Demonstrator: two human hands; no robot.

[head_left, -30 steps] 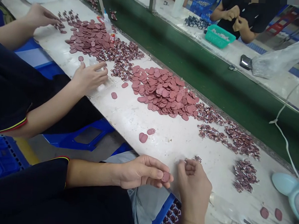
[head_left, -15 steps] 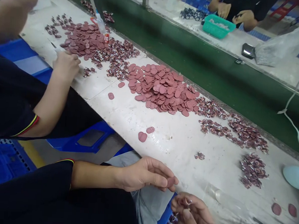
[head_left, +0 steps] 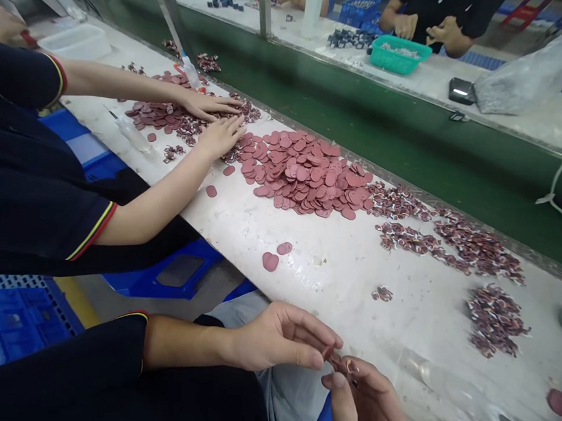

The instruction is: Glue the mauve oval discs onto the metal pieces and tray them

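Near the table's front edge, my left hand (head_left: 278, 339) pinches a small reddish-brown oval disc (head_left: 328, 351) between thumb and fingers. My right hand (head_left: 370, 397) grips a small dark-red figure with white bits (head_left: 349, 366) at its fingertips. The disc and the figure meet between my hands; whether they are joined I cannot tell. Beyond my hands lie a few loose oval discs (head_left: 271, 261) and one small figure (head_left: 382, 294). A clear plastic squeeze bottle (head_left: 418, 366), blurred, lies beside my right hand.
A big heap of oval discs (head_left: 306, 174) covers mid-table, with small figures (head_left: 494, 319) piled to the right. At left, a co-worker's hands (head_left: 221, 135) rest on another pile. Past the green belt (head_left: 362, 108), a person works by a green basket (head_left: 399, 56).
My hands have come together, bringing the disc against the figure. The co-worker's arms have reached forward onto the pile, and their bottle now lies on the table. The view has shifted slightly left.
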